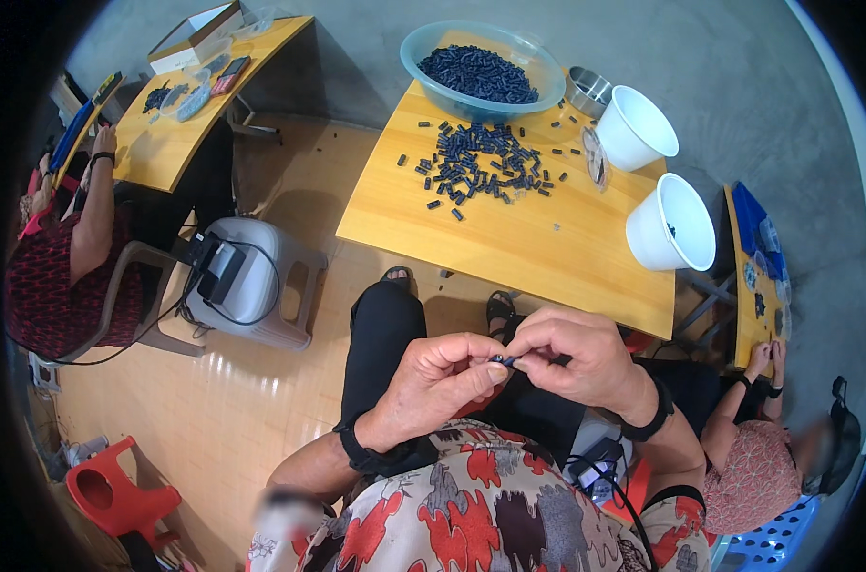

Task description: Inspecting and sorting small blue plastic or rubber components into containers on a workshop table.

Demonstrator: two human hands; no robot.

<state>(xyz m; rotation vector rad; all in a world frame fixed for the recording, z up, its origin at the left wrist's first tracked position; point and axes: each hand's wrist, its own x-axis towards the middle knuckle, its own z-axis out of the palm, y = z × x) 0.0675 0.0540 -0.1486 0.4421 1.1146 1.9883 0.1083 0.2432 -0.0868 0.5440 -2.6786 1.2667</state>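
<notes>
Above my lap, short of the table's front edge, my left hand (444, 379) pinches a small dark cylindrical piece (501, 359) between thumb and forefinger. My right hand (571, 360) meets it from the other side, its fingertips closed on the same piece. Much of the piece is hidden by the fingers. On the wooden table (538, 250) ahead lies a loose pile of similar small dark cylinders (485, 162). Behind the pile a translucent bowl (420, 74) is heaped with many more of them.
Two white buckets (643, 127) (670, 229) and a metal bowl (586, 91) stand on the table's right side, beside a clear plastic lid (595, 157). Co-workers sit at tables left and right. A grey stool (252, 286) with cables and a red stool (118, 491) stand left.
</notes>
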